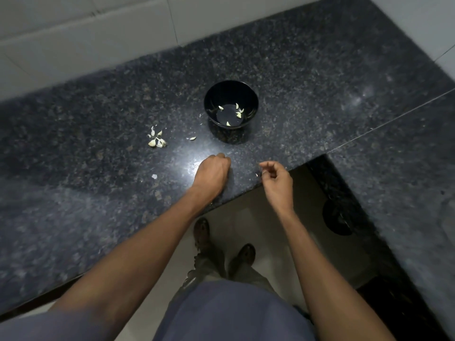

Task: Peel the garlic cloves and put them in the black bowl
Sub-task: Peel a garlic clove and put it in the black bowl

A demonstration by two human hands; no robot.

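The black bowl point(231, 94) stands on the dark granite counter point(98, 193) with several peeled garlic cloves point(238, 113) inside. To its left lies a small heap of unpeeled cloves and skins point(156, 139), and a single clove point(192, 138) lies closer to the bowl. My left hand point(213, 171) rests knuckles-up on the counter in front of the bowl, its fingers curled tightly round a clove that they almost wholly hide. My right hand point(277, 177) hovers at the counter's edge, thumb and forefinger pinching a tiny scrap of garlic skin point(257, 175).
A loose bit of skin point(154, 176) lies left of my left hand. White tiled wall point(86, 33) runs behind the counter. The counter turns a corner on the right point(406, 168). The floor and my feet point(222, 244) show below its edge.
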